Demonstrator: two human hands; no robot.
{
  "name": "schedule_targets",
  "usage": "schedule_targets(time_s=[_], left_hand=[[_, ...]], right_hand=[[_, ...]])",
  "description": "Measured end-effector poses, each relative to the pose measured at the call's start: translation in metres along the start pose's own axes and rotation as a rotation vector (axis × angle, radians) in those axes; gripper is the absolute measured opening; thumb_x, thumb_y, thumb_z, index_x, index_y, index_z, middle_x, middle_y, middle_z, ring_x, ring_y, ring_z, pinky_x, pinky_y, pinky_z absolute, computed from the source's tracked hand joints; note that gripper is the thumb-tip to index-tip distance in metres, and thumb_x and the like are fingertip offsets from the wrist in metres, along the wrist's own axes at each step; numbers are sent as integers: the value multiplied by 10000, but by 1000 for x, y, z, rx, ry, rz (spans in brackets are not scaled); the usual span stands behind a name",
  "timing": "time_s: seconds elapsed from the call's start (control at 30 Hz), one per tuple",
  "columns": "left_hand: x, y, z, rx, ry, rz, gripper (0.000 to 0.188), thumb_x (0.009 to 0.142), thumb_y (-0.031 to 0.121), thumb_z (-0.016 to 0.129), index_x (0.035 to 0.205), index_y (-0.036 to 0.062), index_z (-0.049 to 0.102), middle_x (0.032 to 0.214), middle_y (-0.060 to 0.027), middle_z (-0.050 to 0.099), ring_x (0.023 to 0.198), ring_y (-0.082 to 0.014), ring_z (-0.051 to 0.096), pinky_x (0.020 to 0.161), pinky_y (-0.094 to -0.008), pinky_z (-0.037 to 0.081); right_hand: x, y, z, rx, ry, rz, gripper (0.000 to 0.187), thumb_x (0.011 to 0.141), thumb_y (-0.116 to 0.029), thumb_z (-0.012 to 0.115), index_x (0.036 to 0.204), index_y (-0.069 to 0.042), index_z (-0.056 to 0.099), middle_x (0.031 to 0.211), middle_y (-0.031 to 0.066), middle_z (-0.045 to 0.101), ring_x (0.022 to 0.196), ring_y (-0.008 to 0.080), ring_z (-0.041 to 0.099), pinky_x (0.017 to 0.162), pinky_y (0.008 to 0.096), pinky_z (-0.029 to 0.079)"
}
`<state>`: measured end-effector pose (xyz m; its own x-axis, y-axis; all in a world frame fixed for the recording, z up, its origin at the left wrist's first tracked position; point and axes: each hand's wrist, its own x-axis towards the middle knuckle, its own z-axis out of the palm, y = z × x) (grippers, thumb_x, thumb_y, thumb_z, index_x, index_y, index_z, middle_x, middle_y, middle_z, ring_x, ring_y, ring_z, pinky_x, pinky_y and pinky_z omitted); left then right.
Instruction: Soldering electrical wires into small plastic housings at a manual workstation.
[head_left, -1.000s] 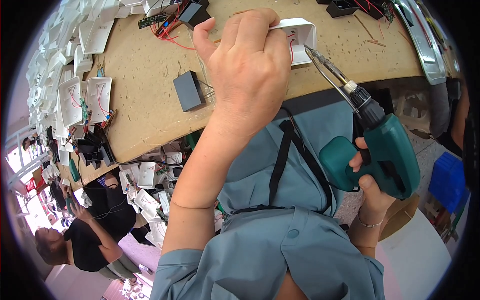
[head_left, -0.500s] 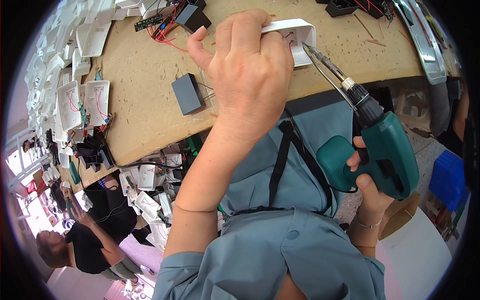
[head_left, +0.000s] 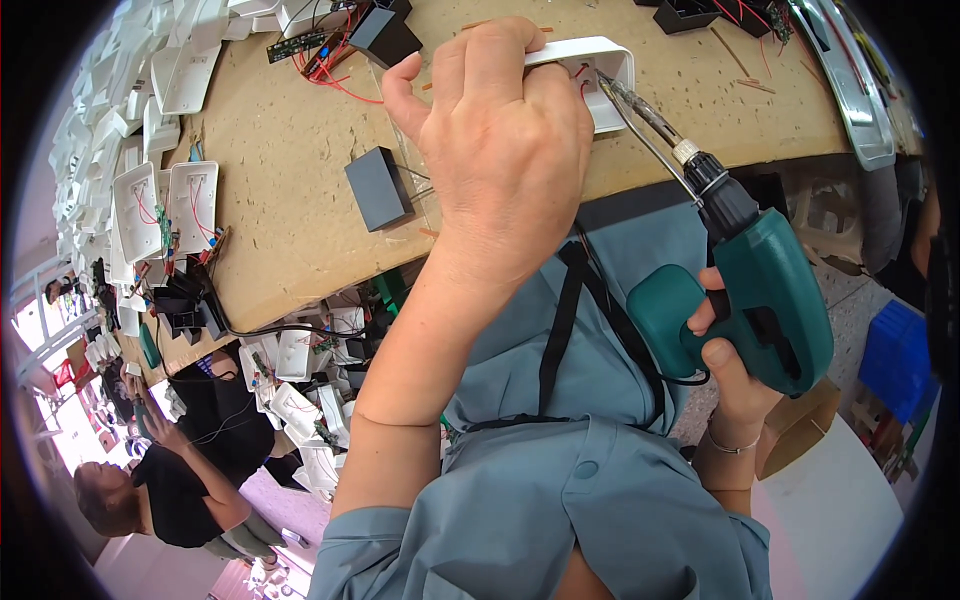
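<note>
Left hand (head_left: 500, 140) grips the white plastic casing (head_left: 600, 110) over the near tabletop (head_left: 290, 190); right hand (head_left: 738, 375) clasps the green soldering gun (head_left: 772, 295), tip at the casing's mouth. From here, a wobble could scorch plastic or red wire (head_left: 583, 88), even burn nearby fingers.

Dressed in a plain grey-blue top (head_left: 480, 510), softly creased across the front, fastened by a round button (head_left: 587, 468) of slightly darker tone and parted in a V just past it. Fitted with a loose left sleeve (head_left: 370, 550) and matching right sleeve (head_left: 746, 545), both cut short of bare forearms (head_left: 425, 335). Covered lower down by similar grey-blue cloth (head_left: 490, 375), overlaid with flat black straps (head_left: 561, 335) set in an inverted V. Bare at left hand (head_left: 505, 150) and right hand (head_left: 740, 385); adorned at the right wrist (head_left: 733, 432) with a thin, pale metallic bracelet (head_left: 735, 451)
</note>
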<state>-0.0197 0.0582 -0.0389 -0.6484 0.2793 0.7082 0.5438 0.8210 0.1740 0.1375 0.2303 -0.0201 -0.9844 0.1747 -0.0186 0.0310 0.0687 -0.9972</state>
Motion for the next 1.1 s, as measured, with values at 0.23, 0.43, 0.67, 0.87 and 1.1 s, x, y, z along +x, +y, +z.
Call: schedule_targets(time_s=[0.23, 0.43, 0.67, 0.87, 1.1], left_hand=[[-1, 0, 1, 18, -6, 2, 74, 692, 127, 639, 707, 55, 631, 917, -32, 550, 836, -198, 498, 809, -356, 281], [0, 1, -1, 13, -13, -6, 73, 692, 124, 639, 709, 54, 631, 914, -32, 550, 834, -196, 498, 803, -354, 287], [-1, 0, 0, 3, -16, -11, 69, 690, 121, 640, 705, 55, 627, 912, -33, 551, 834, -197, 498, 801, -351, 289], [1, 0, -1, 0, -15, -4, 71, 692, 121, 640, 710, 54, 628, 917, -37, 550, 838, -201, 496, 798, -349, 292], [0, 0, 0, 2, -23, -6, 71, 690, 117, 638, 715, 52, 633, 922, -41, 551, 840, -202, 499, 793, -348, 297]], right_hand=[[7, -1, 3, -33, -13, -20, 511, 743, -132, 658, 1155, 82, 445, 1003, 182, 570, 687, 135, 545, 618, 249, 455], [9, -2, 4, -46, -2, -36, 486, 734, -111, 654, 1139, 78, 461, 980, 173, 572, 677, 132, 541, 617, 247, 453], [8, -7, 4, -60, 19, 57, 451, 723, -73, 666, 1110, 72, 485, 908, 143, 579, 672, 141, 544, 621, 250, 457], [4, -13, 2, -79, 62, 83, 459, 720, -53, 671, 1125, 60, 487, 888, 128, 583, 694, 152, 564, 636, 260, 472], [6, -17, 7, -100, 96, 32, 344, 683, 39, 698, 1005, 30, 577, 847, 84, 618, 729, 137, 588, 656, 255, 497]])
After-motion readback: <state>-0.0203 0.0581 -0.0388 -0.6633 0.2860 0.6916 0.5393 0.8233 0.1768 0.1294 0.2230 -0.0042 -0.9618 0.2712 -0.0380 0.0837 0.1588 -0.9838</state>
